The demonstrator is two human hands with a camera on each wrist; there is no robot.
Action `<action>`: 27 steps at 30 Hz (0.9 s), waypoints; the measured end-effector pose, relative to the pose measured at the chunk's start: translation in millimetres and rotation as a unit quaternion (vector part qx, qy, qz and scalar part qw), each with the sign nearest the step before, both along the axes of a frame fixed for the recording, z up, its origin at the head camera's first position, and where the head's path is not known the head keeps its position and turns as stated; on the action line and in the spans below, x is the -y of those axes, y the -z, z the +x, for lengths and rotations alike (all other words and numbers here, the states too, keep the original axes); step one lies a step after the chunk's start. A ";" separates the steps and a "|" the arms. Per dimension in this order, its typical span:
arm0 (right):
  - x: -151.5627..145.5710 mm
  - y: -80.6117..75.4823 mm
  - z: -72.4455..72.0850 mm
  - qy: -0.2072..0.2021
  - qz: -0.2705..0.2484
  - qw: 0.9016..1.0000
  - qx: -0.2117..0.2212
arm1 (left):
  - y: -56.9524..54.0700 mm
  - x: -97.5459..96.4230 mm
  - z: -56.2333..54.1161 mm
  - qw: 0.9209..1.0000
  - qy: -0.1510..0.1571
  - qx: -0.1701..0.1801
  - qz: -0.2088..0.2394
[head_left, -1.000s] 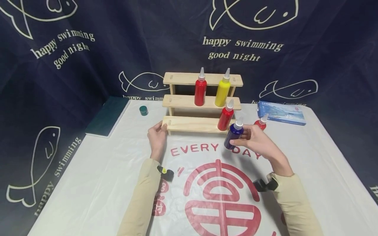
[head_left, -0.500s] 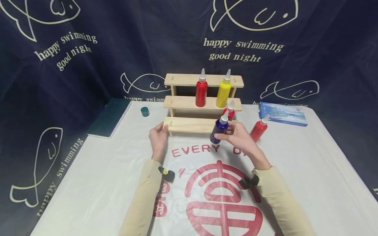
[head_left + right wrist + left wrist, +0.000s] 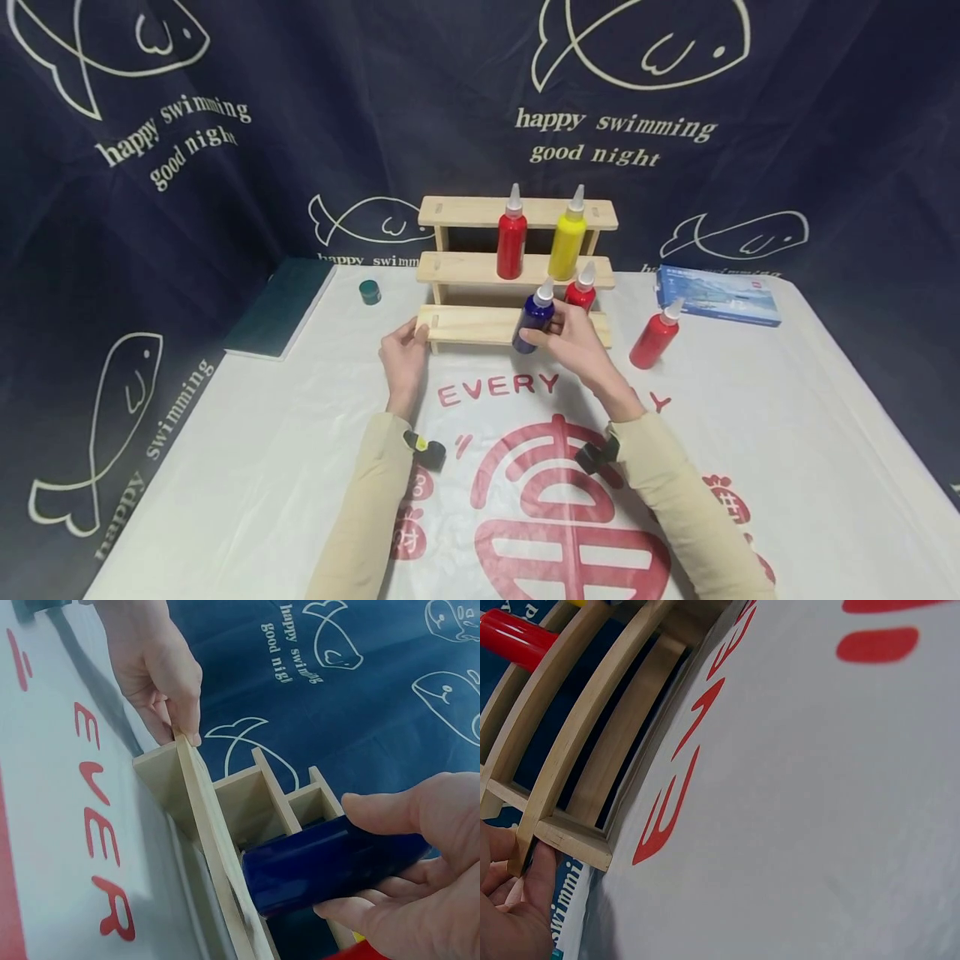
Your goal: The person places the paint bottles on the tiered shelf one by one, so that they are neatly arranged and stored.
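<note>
A three-tier wooden shelf (image 3: pixel 465 323) stands at the back of the table. My left hand (image 3: pixel 405 360) pinches the left end of its lowest board between thumb and fingers, as the left wrist view shows close up. In my right hand (image 3: pixel 576 342) I hold a dark blue squeeze bottle (image 3: pixel 534 323) with a pointed white cap, upright in front of the lowest board. The right wrist view has the blue bottle's base (image 3: pixel 277 877) close to that board; whether they touch I cannot tell. Behind my right hand a red bottle (image 3: pixel 581 293) stands on the lowest board, partly hidden.
On the middle board stand another red bottle (image 3: pixel 512 243) and a yellow bottle (image 3: pixel 567 244). One more red bottle (image 3: pixel 655 337) is on the table right of the shelf, before a blue box (image 3: pixel 720 296). At left lie a small green jar (image 3: pixel 370 292) and a dark green book (image 3: pixel 281 308).
My right hand has carried the blue bottle leftward and slightly up, from the shelf's right end to the front of its lowest board. The left hand keeps its hold on the shelf.
</note>
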State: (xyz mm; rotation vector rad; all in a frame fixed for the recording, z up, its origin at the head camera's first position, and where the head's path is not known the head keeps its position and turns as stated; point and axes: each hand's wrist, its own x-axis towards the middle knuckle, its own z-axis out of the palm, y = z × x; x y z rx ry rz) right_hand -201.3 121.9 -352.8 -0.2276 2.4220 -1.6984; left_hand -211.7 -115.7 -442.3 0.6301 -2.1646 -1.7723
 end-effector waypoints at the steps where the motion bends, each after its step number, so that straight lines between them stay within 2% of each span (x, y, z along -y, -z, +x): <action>1: 2.2 -0.4 -1.5 0.000 0.001 1.000 0.000 | 0.0 0.2 0.1 1.000 0.000 0.001 -0.001; 14: 20.5 -2.1 -16.1 0.025 0.055 0.998 0.010 | 0.2 0.4 1.6 1.000 0.002 -0.002 -0.004; 22: 25.0 -0.1 -21.0 0.021 0.061 0.998 -0.013 | 0.9 -0.7 1.3 1.000 0.002 -0.006 -0.004; 27: 27.5 2.4 -23.8 0.017 0.065 0.998 -0.012 | 1.1 -0.1 1.2 1.000 -0.003 -0.012 -0.006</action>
